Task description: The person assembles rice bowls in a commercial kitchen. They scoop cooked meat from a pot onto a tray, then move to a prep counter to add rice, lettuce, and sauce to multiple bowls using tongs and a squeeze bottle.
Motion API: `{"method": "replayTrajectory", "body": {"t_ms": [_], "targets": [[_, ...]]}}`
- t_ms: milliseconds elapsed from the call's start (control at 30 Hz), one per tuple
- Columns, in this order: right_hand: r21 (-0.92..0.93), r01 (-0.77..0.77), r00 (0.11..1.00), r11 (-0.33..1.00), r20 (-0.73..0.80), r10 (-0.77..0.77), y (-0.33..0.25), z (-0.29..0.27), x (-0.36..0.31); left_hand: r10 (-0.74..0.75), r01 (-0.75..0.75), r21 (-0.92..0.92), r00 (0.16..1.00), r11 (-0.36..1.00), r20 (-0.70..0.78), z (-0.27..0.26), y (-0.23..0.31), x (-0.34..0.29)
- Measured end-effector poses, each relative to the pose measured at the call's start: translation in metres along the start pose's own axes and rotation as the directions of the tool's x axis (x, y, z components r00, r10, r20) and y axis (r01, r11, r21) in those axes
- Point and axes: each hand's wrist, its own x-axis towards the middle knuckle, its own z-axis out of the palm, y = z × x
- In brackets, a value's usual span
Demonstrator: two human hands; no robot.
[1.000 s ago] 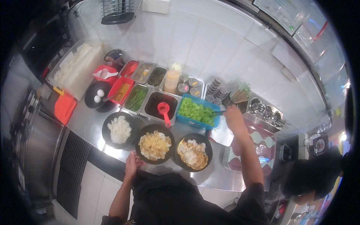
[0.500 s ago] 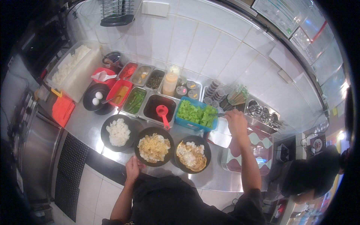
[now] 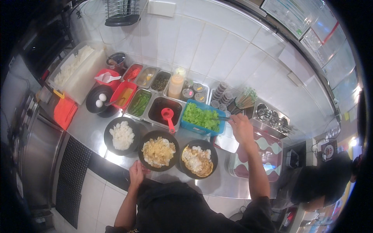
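Gripping a slim dark utensil [image 3: 224,118], the fingers of the right hand [image 3: 241,129] close around its near end, while its far end meets the chopped green leaves [image 3: 200,115] in a blue bin [image 3: 197,128]. The left hand [image 3: 136,174] lies at the counter's front edge, just beside the middle black bowl [image 3: 159,134], which holds rice under a pale yellow topping; whether its fingers grip the rim cannot be told. Flanking this are a left bowl [image 3: 123,152] of plain rice and a right bowl [image 3: 185,169] of rice with egg. Behind, a red scoop [image 3: 168,113] rests in a pan of dark sauce [image 3: 156,110].
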Motion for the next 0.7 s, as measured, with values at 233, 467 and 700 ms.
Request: {"method": "replayTrajectory", "body": {"t_ms": [233,467,700], "targets": [[-0.055,0.013,0.999,0.998,-0.051,-0.016,0.004,0.005,-0.003,-0.014,0.015,-0.039,1.000,0.999,0.012,0.001,-0.003,0.003],[-0.118,0.042,0.996,0.992,-0.070,-0.051,0.005,0.004,-0.011,0.044,-0.044,0.001,0.999,0.999,0.006,-0.001,0.000,-0.001],[-0.154,0.026,0.997,0.988,-0.065,-0.037,0.004,-0.005,-0.011,-0.002,0.002,-0.065,1.000,0.998,0.007,0.000,-0.004,0.002]]}}
